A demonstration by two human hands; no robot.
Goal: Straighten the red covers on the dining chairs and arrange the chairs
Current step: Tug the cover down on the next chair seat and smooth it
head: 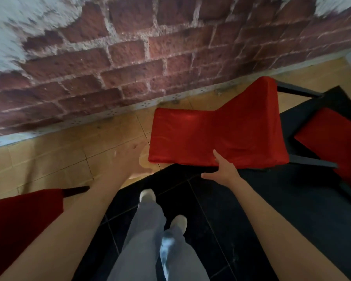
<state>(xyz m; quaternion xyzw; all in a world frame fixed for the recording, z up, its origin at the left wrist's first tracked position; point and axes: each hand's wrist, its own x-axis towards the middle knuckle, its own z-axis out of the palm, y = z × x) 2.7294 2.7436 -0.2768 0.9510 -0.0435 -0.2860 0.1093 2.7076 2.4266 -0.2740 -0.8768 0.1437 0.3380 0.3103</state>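
Both forearms reach up-frame: right hand (pixel 224 171) rests spread fingers on the red cover (pixel 215 136) at centre-right, left hand (pixel 128 159) blurred, fingers' state unclear; I'd tug both corners evenly.

Soft even daylight, wide-angle view, motion blur.
left hand (pixel 130 159) smeared almost see-through; brick wall (pixel 130 47) blurred and bowed toward top corners. right hand (pixel 224 171) fairly sharp. Dark floor tiles (pixel 221 216) underexposed, no hard shadows or glare.

Exposed brick wall (pixel 130 57) with patchy plaster, tan floor tiles (pixel 49 159), black tiles (pixel 221 220)
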